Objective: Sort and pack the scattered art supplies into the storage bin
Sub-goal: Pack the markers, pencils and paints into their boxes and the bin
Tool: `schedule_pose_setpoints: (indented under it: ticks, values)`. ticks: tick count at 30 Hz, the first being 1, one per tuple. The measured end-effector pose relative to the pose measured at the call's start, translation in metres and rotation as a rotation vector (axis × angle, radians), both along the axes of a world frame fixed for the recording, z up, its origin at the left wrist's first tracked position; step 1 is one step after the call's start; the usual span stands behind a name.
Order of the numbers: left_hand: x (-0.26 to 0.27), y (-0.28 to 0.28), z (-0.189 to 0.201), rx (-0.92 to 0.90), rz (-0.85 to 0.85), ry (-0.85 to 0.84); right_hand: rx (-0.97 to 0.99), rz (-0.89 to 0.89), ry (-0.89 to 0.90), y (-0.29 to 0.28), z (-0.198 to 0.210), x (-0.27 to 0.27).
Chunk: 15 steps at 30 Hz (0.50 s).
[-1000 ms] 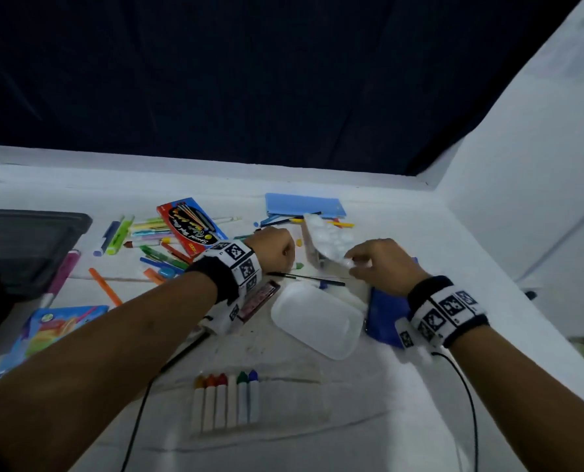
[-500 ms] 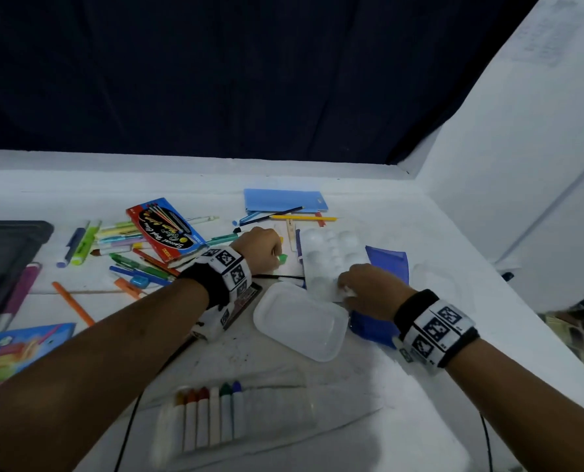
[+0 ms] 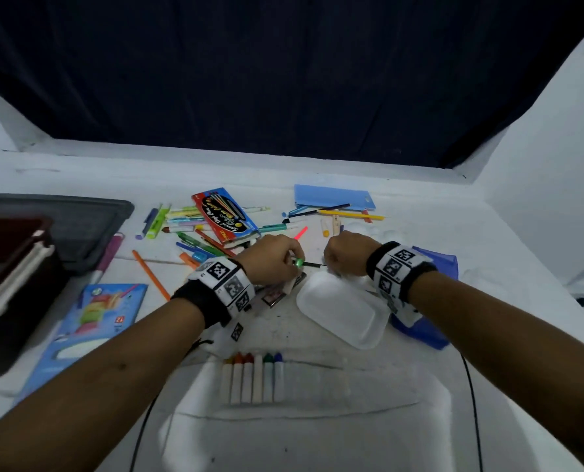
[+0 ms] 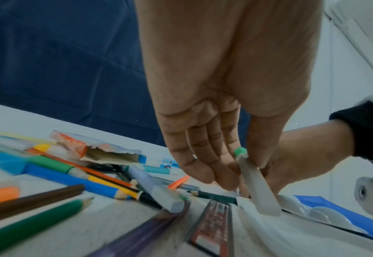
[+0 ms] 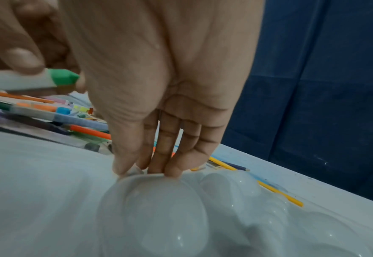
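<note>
My left hand (image 3: 295,264) pinches a white marker with a green tip (image 3: 298,263) between thumb and fingers; the left wrist view shows that marker (image 4: 256,184) slanting down to the table. Close to the right, my right hand (image 3: 331,267) points its fingers down and pinches the rim of the white paint palette (image 5: 159,212), which lies flat. A thin black brush (image 3: 314,265) lies between the two hands. The dark grey storage bin (image 3: 79,219) stands at the far left. Loose pencils and markers (image 3: 195,240) lie scattered behind my left hand.
A white plastic tray (image 3: 341,308) lies in front of my hands on a blue pouch (image 3: 436,267). A clear sleeve of crayons (image 3: 253,379) lies nearer me. A red pencil box (image 3: 225,216), a blue folder (image 3: 331,197), a blue card pack (image 3: 89,321) and a dark case (image 3: 8,277) also lie about.
The palette, held tilted up a second ago, now lies flat. My right hand has moved left toward the left hand, which now shows the green-tipped marker in its fingers.
</note>
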<state>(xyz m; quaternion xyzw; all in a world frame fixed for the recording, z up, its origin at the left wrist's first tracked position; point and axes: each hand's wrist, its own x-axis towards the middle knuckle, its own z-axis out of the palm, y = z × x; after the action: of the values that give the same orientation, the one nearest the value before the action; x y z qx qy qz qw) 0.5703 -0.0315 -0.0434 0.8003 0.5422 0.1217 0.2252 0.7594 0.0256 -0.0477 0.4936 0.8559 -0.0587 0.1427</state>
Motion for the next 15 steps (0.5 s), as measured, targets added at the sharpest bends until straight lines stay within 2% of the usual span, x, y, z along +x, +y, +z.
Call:
schedule_pose_setpoints:
  ticks: [6, 15]
  values:
    - [-0.005, -0.020, -0.007, -0.033, 0.070, -0.062, -0.017, 0.044, -0.065, 0.005, -0.003, -0.009]
    - [-0.005, -0.050, -0.003, -0.130, 0.094, -0.159, 0.054, 0.035, -0.012, -0.011, -0.015, -0.010]
